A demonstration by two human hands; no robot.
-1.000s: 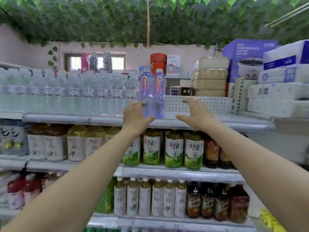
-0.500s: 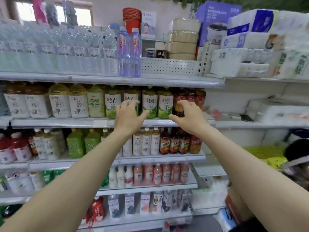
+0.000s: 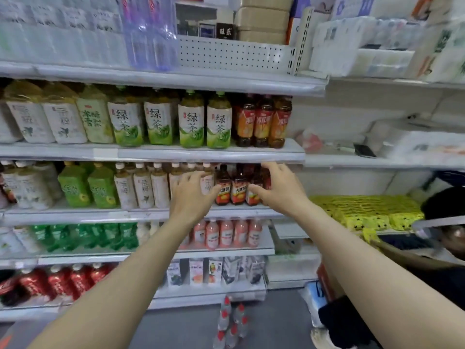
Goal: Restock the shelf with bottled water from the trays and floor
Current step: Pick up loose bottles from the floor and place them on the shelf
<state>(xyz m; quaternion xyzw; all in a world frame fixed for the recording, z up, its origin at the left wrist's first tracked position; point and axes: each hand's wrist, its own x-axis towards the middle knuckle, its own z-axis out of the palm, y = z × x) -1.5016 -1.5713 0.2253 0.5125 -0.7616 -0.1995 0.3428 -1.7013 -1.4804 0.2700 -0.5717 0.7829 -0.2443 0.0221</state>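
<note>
Stocked store shelf (image 3: 161, 81): we hold our left hand (image 3: 193, 197) and right hand (image 3: 279, 190) apart, fingers loosely spread, gripping nothing; water bottles (image 3: 230, 323) stand on the floor (image 3: 181, 331).

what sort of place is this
Probably a small grocery or convenience shop: tiered metal shelves packed with rows of green tea bottles, stacked tissue packs beside them, and water bottles standing on the floor.
</note>
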